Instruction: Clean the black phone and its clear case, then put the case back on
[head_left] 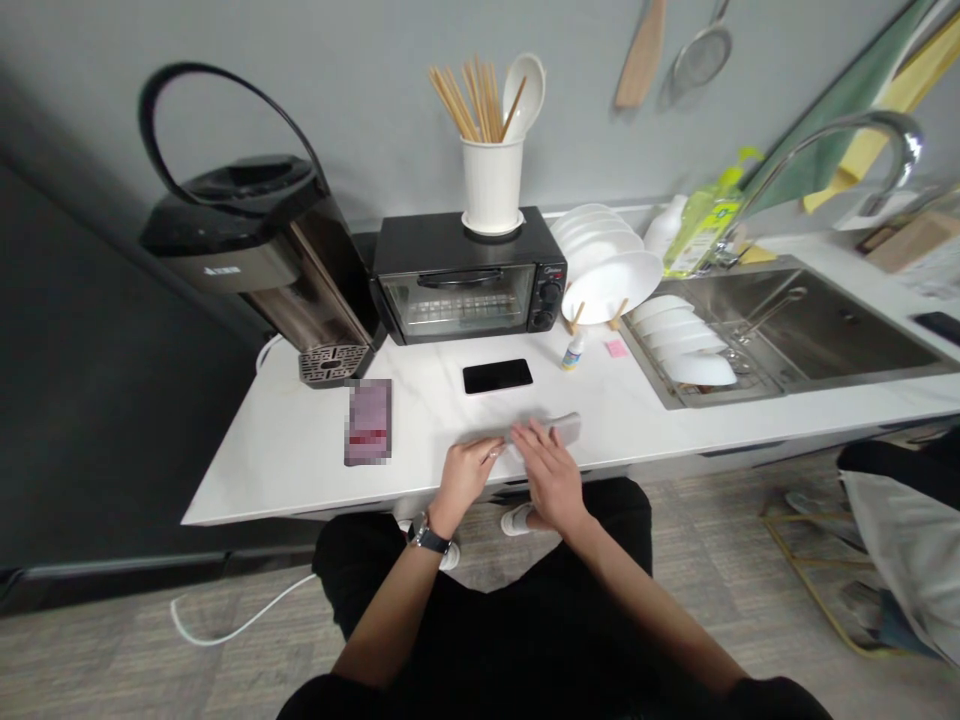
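Observation:
A light grey, narrow folded cloth (568, 428) lies on the white counter near its front edge, partly hidden under my fingers. My right hand (551, 475) rests over it with the fingers stretched out and slightly apart. At the cloth's left end, my left hand (472, 468) has its fingers pressed together with the thumb; a small shiny spot shows by them, too small to name. Just beyond the hands lies a black phone (498, 376), screen up. A small white bottle (573, 352) with a blue and yellow label stands farther back, beside a pink sticky note (616, 348).
A tall black water dispenser (315, 260) and a blurred purple packet (369, 420) are at left. Behind stands a toaster oven (465, 280) bearing a white holder (492, 185) with chopsticks. Racked plates (611, 285) and a sink (840, 320) with bowls are at right.

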